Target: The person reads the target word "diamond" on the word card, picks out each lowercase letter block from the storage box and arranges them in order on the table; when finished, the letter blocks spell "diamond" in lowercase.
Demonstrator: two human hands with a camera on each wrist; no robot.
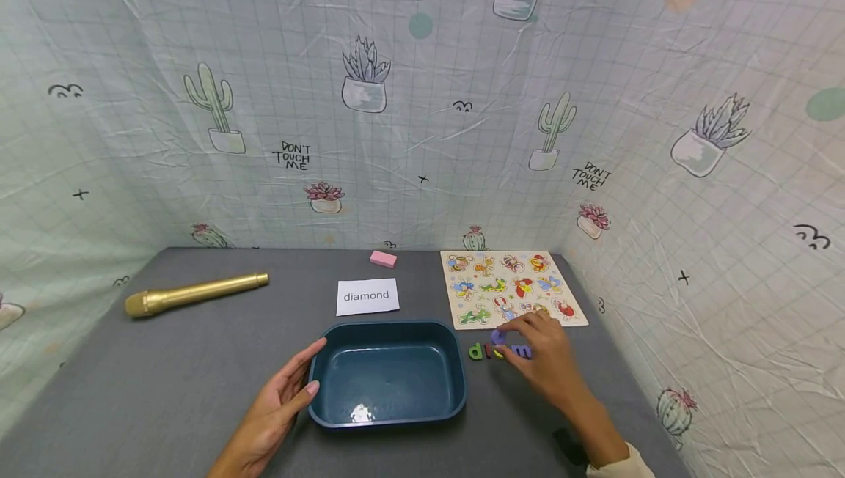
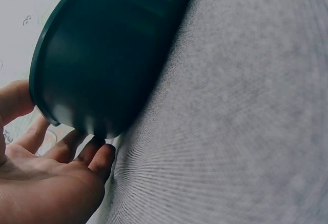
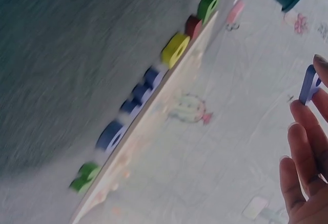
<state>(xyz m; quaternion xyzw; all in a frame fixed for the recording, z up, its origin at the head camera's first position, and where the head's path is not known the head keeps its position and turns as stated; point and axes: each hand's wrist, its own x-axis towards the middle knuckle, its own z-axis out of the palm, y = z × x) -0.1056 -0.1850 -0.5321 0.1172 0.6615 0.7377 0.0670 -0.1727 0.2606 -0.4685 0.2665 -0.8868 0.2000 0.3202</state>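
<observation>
My left hand (image 1: 267, 408) rests against the left end of a dark teal tray (image 1: 389, 424). In the left wrist view, its fingers (image 2: 102, 160) touch the outside wall of the tray (image 2: 102, 55). My right hand (image 1: 548, 357) pinches a small purple letter (image 1: 498, 336) between thumb and fingers. It is held above a row of colored letters, partly covering them in the head view. That row has a green d (image 1: 475, 351), a red i (image 3: 193, 26), a yellow letter (image 3: 175, 49), a blue m (image 3: 138, 90), another blue letter (image 3: 110, 135) and a green letter (image 3: 85, 177).
Behind the letters lies a wooden insect puzzle board (image 1: 488, 300). A white card reading "diamond" (image 1: 367, 306) sits behind the tray, with a pink eraser-like block (image 1: 383, 259) farther back. A gold microphone (image 1: 198, 293) lies at left. Printed cloth walls (image 1: 422, 133) surround the grey table (image 1: 165, 390).
</observation>
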